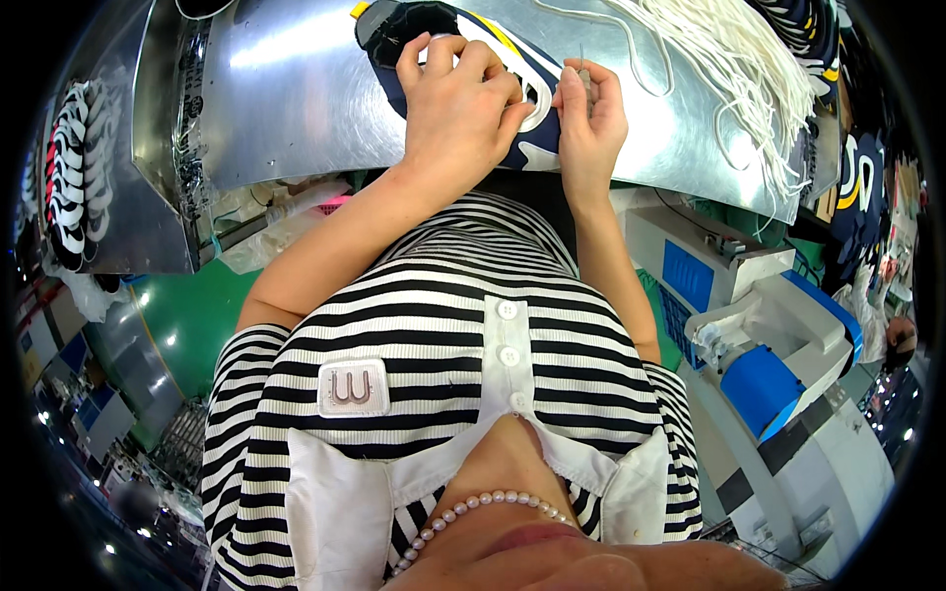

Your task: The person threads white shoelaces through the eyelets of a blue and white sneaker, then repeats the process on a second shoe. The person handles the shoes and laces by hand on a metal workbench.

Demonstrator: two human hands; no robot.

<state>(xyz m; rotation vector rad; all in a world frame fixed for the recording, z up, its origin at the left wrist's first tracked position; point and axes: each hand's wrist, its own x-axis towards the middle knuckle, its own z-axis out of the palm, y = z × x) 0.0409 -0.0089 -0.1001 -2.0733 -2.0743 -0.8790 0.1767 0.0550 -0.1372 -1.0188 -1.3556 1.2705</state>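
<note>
My hands work a navy sneaker upper on the steel table.

My left hand point(458, 103) is curled down on the navy-and-white sneaker upper point(512, 69), pinning it to the table point(296, 98); my right hand point(591, 113) is pinched shut on a thin white lace end point(581, 71) beside an eyelet. The tip could slip from my pinch, or snag the lace bundle point(729, 59) nearby.

White square label point(353, 387) on striped shirt point(414, 335)
</note>
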